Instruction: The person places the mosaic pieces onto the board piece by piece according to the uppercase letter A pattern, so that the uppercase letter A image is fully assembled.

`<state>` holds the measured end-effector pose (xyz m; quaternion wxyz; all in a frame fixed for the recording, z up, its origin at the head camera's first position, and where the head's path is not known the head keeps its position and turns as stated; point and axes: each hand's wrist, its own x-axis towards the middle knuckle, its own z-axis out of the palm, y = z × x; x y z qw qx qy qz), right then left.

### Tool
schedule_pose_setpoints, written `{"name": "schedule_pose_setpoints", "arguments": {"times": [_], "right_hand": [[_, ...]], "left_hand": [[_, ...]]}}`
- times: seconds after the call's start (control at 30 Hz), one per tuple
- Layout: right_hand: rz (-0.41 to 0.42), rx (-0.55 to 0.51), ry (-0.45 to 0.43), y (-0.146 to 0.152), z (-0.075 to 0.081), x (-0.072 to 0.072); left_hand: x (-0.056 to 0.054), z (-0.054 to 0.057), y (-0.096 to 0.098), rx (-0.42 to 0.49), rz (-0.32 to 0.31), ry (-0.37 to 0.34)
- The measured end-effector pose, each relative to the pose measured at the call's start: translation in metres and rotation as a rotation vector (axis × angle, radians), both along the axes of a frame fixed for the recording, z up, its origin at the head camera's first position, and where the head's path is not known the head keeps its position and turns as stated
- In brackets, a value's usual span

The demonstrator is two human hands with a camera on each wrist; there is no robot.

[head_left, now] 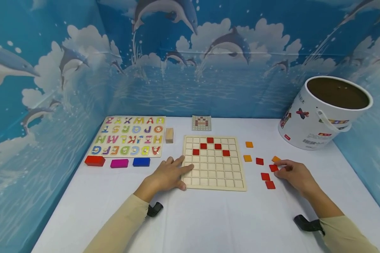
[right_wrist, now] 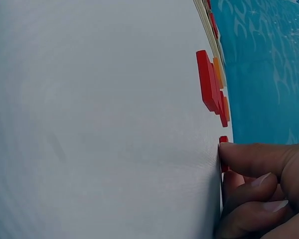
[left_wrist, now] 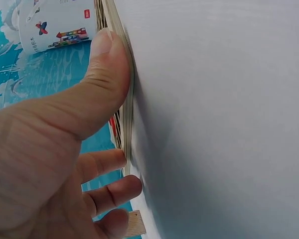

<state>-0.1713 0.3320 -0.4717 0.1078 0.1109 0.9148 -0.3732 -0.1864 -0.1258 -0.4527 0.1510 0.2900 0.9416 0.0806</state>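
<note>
My left hand [head_left: 169, 174] rests on the lower left edge of the wooden grid board [head_left: 213, 188], its fingers spread over the rim and thumb against the frame. Several red tiles sit in the board's squares in a peaked shape, a red tile [head_left: 210, 140] at the top. Right of the board, my right hand [head_left: 296, 175] pinches a red square tile [head_left: 273, 168] between thumb and fingers, on the tablecloth. An orange tile [head_left: 276, 159] lies just beyond those fingertips. Loose red tiles [head_left: 265, 176] and orange tiles [head_left: 247, 158] lie between hand and board.
A pattern card [head_left: 201, 128] lies behind the board. To the left are an alphabet board [head_left: 136, 130], a plain wooden block [head_left: 169, 135], and red [head_left: 95, 161], magenta [head_left: 119, 163] and blue [head_left: 141, 162] blocks. A white bucket [head_left: 307, 123] stands at the back right.
</note>
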Motion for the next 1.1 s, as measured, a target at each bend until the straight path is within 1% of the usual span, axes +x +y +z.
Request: {"name": "schedule_pose_setpoints", "arguments": {"times": [0.13,0.27,0.57,0.63,0.73,0.87,0.97,1.1], "right_hand": [[0.007,0.014,0.007,0.000,-0.001,-0.001],[0.011,0.023,-0.003,0.000,0.000,-0.002],[0.003,0.001,-0.020,-0.001,0.000,-0.004],[0.001,-0.021,-0.028,0.000,0.001,-0.004],[0.013,-0.113,-0.022,0.002,0.006,-0.005],[0.041,-0.304,0.017,-0.005,0.014,-0.009],[0.067,-0.417,0.030,-0.021,0.019,-0.017],[0.102,-0.519,0.012,-0.052,0.021,-0.028]], "left_hand": [[0.001,0.000,0.000,0.013,-0.002,0.000],[0.001,-0.001,-0.001,0.003,-0.004,0.004],[0.001,-0.004,-0.001,0.001,-0.007,0.009],[0.001,-0.004,-0.001,0.001,-0.007,0.009],[0.001,-0.003,-0.002,0.001,-0.007,0.010],[0.001,-0.002,-0.001,-0.003,-0.006,0.011],[0.001,-0.001,-0.001,0.000,-0.004,0.011],[0.001,0.000,0.000,0.014,-0.005,0.005]]}}
